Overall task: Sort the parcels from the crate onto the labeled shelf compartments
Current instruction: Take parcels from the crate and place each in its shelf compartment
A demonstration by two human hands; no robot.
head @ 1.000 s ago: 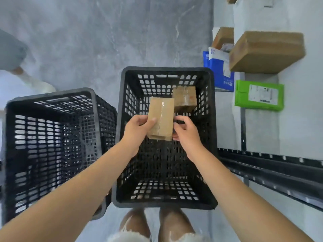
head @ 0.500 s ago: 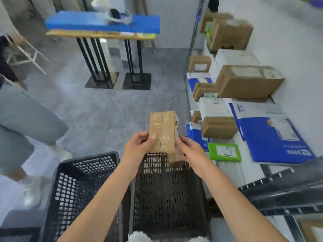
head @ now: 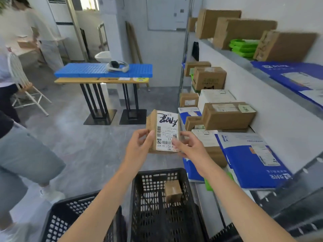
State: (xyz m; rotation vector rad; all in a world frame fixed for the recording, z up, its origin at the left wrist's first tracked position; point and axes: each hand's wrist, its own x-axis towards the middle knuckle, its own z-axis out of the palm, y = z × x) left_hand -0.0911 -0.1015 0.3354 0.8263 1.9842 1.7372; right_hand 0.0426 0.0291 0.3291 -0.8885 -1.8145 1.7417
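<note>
Both hands grip a small cardboard box (head: pixel 163 131), left hand (head: pixel 138 145) and right hand (head: pixel 189 147) curled round its sides, white printed label facing up. Below them, a black plastic lattice crate (head: pixel 157 175) holds another taped brown box (head: pixel 172 191).

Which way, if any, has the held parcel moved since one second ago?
Yes: upward. The parcel is now held high above the black crate.

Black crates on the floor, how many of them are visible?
2. One crate is at the bottom centre, with a small brown parcel inside. The second crate stands to its left, partly hidden by the left forearm. Others may lie outside the view.
</note>
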